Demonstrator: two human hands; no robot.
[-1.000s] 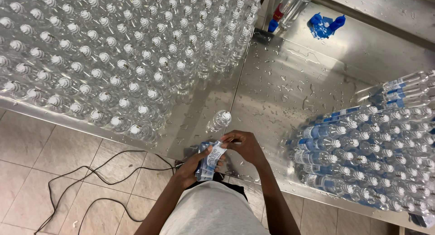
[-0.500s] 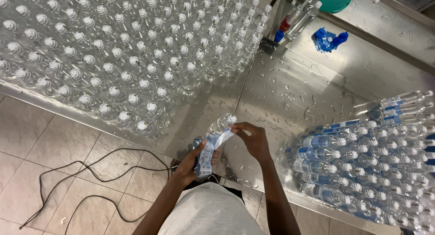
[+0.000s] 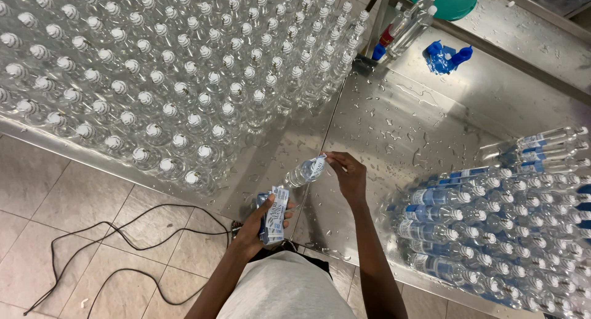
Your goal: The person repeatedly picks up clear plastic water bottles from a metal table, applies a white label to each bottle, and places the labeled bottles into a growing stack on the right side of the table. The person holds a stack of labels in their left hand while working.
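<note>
Left hand: closed around a stack of blue-and-white labels, held low at the bench edge.
Right hand: fingers pinched on a label strip at the neck of a clear bottle, which lay tilted between both hands, just above the left.
Far left of the hands: black cable looped on the tiled floor.
Up and left of the hands: massed unlabelled bottles standing upright on the bench.
Right of the right hand: labelled bottles lying in rows.
Far upper right: crumpled blue wrap on the wet bench.
</note>
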